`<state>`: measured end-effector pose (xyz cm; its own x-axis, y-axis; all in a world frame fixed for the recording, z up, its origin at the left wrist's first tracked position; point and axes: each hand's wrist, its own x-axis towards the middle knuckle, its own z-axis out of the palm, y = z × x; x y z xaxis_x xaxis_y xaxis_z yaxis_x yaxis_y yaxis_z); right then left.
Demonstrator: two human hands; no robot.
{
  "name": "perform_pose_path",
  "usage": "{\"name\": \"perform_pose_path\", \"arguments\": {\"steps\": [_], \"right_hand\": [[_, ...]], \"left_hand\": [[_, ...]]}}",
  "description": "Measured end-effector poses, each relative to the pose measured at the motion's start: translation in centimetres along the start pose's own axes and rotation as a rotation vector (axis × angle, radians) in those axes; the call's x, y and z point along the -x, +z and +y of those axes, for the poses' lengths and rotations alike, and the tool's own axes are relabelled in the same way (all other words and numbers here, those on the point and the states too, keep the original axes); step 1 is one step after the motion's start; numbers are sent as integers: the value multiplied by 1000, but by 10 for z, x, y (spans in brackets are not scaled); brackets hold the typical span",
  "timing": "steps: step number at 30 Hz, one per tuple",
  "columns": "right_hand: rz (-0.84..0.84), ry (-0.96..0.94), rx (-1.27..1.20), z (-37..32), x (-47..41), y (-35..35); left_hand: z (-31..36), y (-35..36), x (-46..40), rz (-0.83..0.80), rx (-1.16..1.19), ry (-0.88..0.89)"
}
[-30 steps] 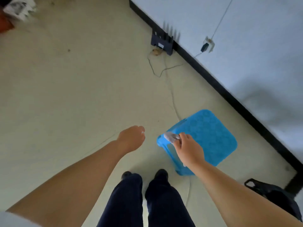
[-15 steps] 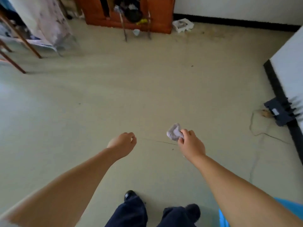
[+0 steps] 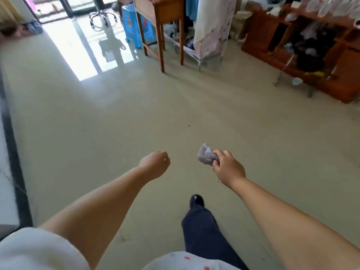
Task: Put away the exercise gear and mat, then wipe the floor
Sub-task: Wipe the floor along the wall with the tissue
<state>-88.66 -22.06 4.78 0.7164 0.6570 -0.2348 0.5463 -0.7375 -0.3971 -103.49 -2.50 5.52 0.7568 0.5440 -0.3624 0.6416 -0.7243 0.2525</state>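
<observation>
A lived-in room of a home is shown. A pale, glossy floor (image 3: 136, 117) is lit from a glazed doorway (image 3: 64, 6). A wooden table (image 3: 161, 14), a blue plastic stool (image 3: 134, 26), hung clothing (image 3: 212, 22) and a low reddish-brown shelf unit (image 3: 303, 55) crammed with belongings are seen along the far side.

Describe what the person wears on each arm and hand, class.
Both forearms are bare, with no gloves, rings or watch visible on the left hand or right hand. A loose white sleeve covers the left upper arm. The right arm's sleeve is out of frame.
</observation>
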Motion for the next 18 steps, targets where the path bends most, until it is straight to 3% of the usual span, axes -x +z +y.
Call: {"name": "perform_pose_path", "arguments": {"steps": [7,12,18], "right_hand": [[-60,-195,91,-47,-160,-19],[-165,-310,188,-91,-246,-24],[-280,-506,257,-176,-330,0]], "left_hand": [[-40,-46,-93,91,5,-184],[-74,-62,-123,71,62,-351],[-157,-78,-148,50,191,-577]]}}
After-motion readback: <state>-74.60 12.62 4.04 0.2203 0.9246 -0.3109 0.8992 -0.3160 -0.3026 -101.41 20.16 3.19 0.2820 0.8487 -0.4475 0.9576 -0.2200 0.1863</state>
